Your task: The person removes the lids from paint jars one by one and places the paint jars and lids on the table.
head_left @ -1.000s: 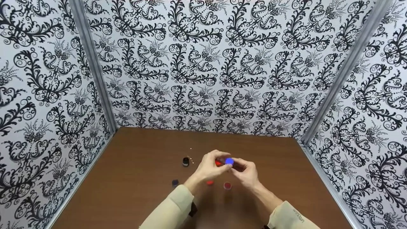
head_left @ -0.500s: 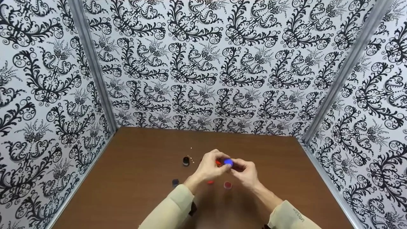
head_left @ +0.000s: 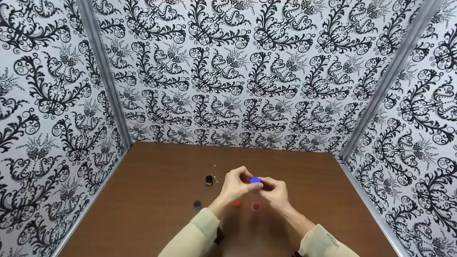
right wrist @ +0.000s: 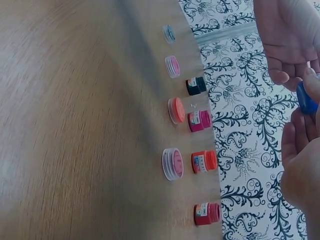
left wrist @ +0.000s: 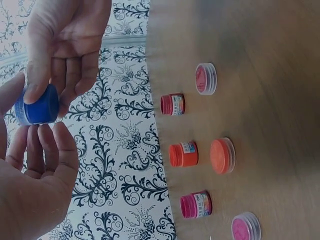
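Observation:
In the head view both hands meet above the table around a small blue paint jar. My left hand has thumb and fingers at its upper, ridged end. My right hand pinches the jar's body from the other side, fingers partly hidden behind. Seen from the left wrist, the blue jar sits between the two thumbs, with the left hand below and the right hand above. At the right wrist view's edge, the jar is mostly covered by fingers.
Along the table stand a black jar, a magenta jar, an orange jar and a red jar. Nearer lie shallow round pots: pink, orange, red-pink and grey-blue. Patterned walls enclose the table.
The blue jar has shifted slightly left, and the left hand's fingers have changed their hold at its top. A red jar behind the hands is now mostly covered. Both forearms stay nearly in place.

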Motion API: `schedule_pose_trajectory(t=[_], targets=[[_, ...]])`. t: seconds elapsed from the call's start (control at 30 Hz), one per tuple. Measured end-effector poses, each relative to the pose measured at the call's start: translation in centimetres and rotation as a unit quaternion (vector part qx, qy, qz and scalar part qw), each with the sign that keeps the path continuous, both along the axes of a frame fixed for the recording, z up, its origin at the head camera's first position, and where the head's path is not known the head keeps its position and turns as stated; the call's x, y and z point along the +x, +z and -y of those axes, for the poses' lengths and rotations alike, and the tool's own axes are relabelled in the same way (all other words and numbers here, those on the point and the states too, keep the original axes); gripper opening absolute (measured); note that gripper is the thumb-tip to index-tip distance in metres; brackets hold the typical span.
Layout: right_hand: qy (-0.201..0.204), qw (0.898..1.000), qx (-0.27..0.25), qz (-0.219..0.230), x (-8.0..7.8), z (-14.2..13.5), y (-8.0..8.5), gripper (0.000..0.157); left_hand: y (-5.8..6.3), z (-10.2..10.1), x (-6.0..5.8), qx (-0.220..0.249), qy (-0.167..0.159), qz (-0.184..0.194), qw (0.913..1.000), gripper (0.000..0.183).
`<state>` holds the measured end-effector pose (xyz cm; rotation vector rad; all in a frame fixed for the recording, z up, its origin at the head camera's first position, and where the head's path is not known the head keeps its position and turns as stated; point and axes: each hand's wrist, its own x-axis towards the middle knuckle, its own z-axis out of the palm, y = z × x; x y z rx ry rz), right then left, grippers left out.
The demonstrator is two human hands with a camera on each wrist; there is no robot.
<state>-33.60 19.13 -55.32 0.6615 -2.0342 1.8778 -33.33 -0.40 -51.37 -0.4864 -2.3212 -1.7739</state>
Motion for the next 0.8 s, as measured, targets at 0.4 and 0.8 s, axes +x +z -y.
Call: schedule_pose_trajectory(t=[0.4,0.8], targets=[[-0.015,1.000,0.005,-0.008,0.0,-0.3,0.3,0.031,0.6,0.8,-0.3,-0.037,-0.053,-0.012,0.9978,0.047],[0.015,1.000,0.019,0.000,-0.1,-1.0,0.4,0.032,1.5,1.5,-0.5,-0.115,-0.119,-0.064,0.9841,0.038]])
